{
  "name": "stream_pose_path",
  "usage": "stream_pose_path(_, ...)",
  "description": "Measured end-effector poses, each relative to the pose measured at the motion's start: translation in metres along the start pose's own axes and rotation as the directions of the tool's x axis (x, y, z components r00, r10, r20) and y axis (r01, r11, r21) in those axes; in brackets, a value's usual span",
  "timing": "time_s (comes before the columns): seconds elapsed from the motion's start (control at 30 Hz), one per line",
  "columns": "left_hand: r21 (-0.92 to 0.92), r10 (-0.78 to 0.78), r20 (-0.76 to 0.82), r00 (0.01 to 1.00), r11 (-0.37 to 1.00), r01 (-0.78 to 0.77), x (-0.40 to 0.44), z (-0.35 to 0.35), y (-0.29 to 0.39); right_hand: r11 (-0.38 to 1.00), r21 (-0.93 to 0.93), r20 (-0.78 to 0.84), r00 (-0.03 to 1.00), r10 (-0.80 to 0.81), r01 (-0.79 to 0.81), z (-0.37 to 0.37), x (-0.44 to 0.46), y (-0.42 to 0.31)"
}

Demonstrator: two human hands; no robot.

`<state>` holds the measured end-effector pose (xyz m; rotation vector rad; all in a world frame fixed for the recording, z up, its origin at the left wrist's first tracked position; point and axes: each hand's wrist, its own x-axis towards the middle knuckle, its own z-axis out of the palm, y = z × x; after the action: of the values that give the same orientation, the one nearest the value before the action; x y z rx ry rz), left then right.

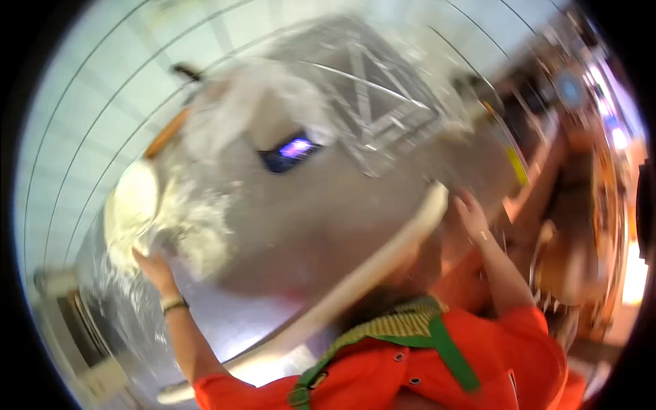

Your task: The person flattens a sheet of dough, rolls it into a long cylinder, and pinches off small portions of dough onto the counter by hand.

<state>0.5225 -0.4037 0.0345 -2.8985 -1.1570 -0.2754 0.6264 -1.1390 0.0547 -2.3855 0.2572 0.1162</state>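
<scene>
A long pale roll of dough (pixel 355 280) lies along the near edge of the metal table (pixel 287 225). At the left, my left hand (pixel 156 270) reaches to scattered flour (pixel 198 232) and touches or nearly touches a pale mass beside it; its fingers are blurred and partly spread. A rounded pale piece (pixel 137 195) sits just beyond that hand. My right hand (pixel 471 215) is by the right end of the roll, fingers apart, with nothing seen in it.
A phone with a lit screen (pixel 290 152) lies mid-table. Behind it are crumpled clear plastic (pixel 256 102) and a plastic-covered stack or tray (pixel 369 89). An orange-brown rod (pixel 167 133) rests near the tiled wall (pixel 116 75). Blurred wooden items stand at right.
</scene>
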Motion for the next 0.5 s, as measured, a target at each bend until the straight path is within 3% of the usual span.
stream_pose_path(0.03,-0.386,-0.079,-0.355,0.931,0.920,-0.069,-0.025,0.010,0.013,0.999,-0.003,0.021,0.999,-0.032,0.032,0.003,-0.005,-0.002)
stream_pose_path(0.07,-0.388,-0.021,-0.327,0.945,0.915,-0.114,-0.038,-0.001,0.052,0.955,0.174,0.211,0.956,0.203,-0.241,-0.001,-0.018,-0.047)
stream_pose_path(0.1,-0.380,0.127,-0.318,0.940,0.891,-0.249,-0.071,-0.022,0.096,0.943,0.290,0.226,0.969,0.097,-0.162,0.026,0.002,0.000)
stream_pose_path(0.17,-0.399,0.401,-0.262,0.878,0.783,-0.477,-0.135,-0.044,0.176,0.861,0.352,0.367,0.900,0.233,-0.367,0.031,0.012,-0.033)
stream_pose_path(0.23,-0.513,0.650,-0.117,0.751,0.608,-0.606,-0.186,-0.069,0.259,0.881,0.327,0.356,0.908,0.220,-0.342,0.029,0.020,-0.046)
stream_pose_path(0.27,-0.495,0.768,-0.104,0.632,0.511,-0.703,-0.213,-0.070,0.300,0.876,0.341,0.369,0.906,0.209,-0.341,0.037,0.027,-0.041)
stream_pose_path(0.3,-0.609,0.819,0.039,0.572,0.474,-0.636,-0.237,-0.073,0.341,0.904,0.334,0.380,0.916,0.129,-0.266,0.040,0.036,-0.040)
stream_pose_path(0.33,-0.631,0.838,-0.011,0.546,0.418,-0.654,-0.263,-0.052,0.376,0.928,0.322,0.393,0.918,0.049,-0.188,0.037,0.043,-0.036)
stream_pose_path(0.37,-0.679,0.795,0.256,0.550,0.553,-0.483,-0.282,-0.068,0.417,0.926,0.329,0.410,0.912,0.034,-0.183,0.035,0.045,-0.030)
stream_pose_path(0.43,-0.711,0.741,0.096,0.665,0.519,-0.476,-0.317,-0.062,0.465,0.848,0.530,0.343,0.921,-0.185,-0.027,0.031,0.044,-0.019)
stream_pose_path(0.47,-0.703,0.728,0.101,0.678,0.535,-0.469,-0.322,-0.059,0.479,0.902,0.365,0.273,0.900,-0.339,0.230,0.015,0.040,-0.018)
stream_pose_path(0.5,-0.683,0.707,0.162,0.689,0.584,-0.439,-0.325,-0.055,0.489,0.899,0.374,0.283,0.894,-0.347,0.230,0.008,0.036,-0.014)
